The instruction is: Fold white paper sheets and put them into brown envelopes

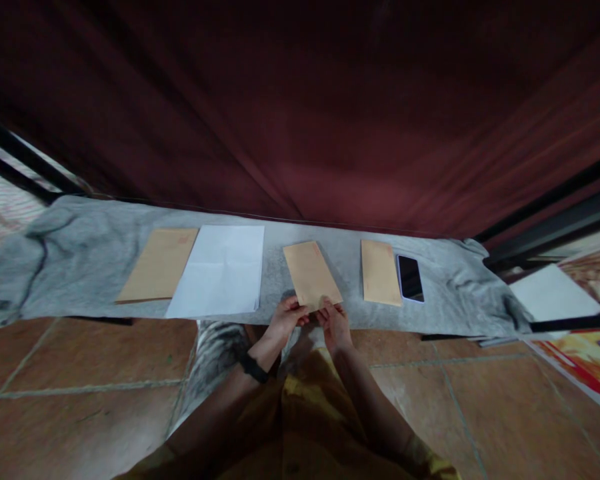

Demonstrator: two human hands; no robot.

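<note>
A brown paper envelope lies tilted on the grey cloth, its near edge between my two hands. My left hand pinches the near left corner, thumb on top. At the near right corner, my right hand has its fingers closed on the same edge. Left of it rests a stack of white paper sheets, which partly covers larger brown envelopes. To the right is another brown envelope, lying flat and apart from my hands.
A smartphone with a dark screen lies beside the right envelope. Grey cloth covers the narrow table. A dark red curtain hangs behind it, with black metal bars at both ends. A white board-like piece sits at far right.
</note>
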